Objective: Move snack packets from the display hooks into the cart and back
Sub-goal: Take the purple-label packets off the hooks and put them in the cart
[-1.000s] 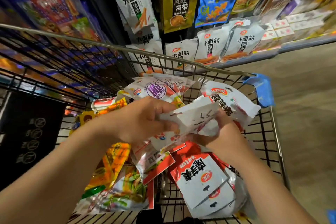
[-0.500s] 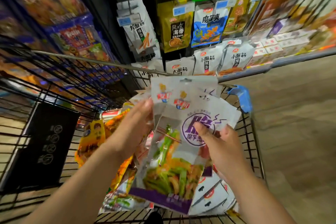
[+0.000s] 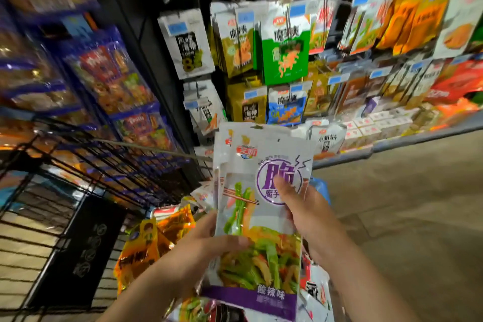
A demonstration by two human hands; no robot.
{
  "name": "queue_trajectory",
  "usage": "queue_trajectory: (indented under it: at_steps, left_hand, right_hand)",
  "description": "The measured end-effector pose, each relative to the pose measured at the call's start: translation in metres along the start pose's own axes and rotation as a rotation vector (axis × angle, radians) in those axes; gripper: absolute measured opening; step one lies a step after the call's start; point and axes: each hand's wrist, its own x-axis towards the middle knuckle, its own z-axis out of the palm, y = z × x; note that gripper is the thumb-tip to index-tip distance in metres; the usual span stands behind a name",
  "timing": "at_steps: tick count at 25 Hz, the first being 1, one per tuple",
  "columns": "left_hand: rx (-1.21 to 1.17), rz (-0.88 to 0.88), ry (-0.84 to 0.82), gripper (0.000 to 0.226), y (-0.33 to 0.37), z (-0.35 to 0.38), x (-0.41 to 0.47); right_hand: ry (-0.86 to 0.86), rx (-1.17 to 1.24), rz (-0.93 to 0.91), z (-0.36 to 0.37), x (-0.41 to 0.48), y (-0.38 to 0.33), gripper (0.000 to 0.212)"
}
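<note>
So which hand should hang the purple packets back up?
Probably the right hand: it grips the purple packets higher up, nearer the display hooks; the left hand holds their lower left side.

Shelf goods on your left blurred, fingers of your right hand hidden behind the packets, your forearms cut off below.

The left hand and right hand have raised a stack of white-and-purple plastic snack packets upright, out of the black wire cart.

Dim aisle, motion-blurred edges (wide-angle bowing)
</note>
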Motion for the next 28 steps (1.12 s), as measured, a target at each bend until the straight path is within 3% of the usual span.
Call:
queue_trajectory:
  at_steps: [4, 9, 14, 19, 24, 28]
  left_hand:
    - [-0.171, 0.077, 0.028, 0.079, 0.020, 0.007, -0.008]
    - [-0.163, 0.178, 0.062, 0.052, 0.041, 0.024, -0.012]
    - [-0.137, 0.263, 0.134, 0.065, 0.059, 0.020, -0.011]
    - [-0.115, 0.310, 0.124, 0.055, 0.066, -0.005, -0.006]
    - [-0.115, 0.261, 0.133, 0.093, 0.064, 0.000, 0.007]
    - [-0.234, 0.232, 0.189, 0.077, 0.064, 0.016, 0.017]
  right_hand:
    - [-0.263, -0.203, -0.065, -0.006, -0.014, -0.020, 0.075]
    - [-0.310, -0.347, -0.082, -0.007, -0.016, -0.038, 0.055]
    - [-0.110, -0.193, -0.102, 0.007, -0.014, -0.043, 0.083]
    - [-0.003, -0.101, -0.119, 0.024, -0.010, -0.036, 0.078]
    - [0.077, 0.007, -0.034, 0.013, -0.010, -0.027, 0.070]
    - [0.095, 0.076, -0.010, -0.003, -0.012, -0.029, 0.063]
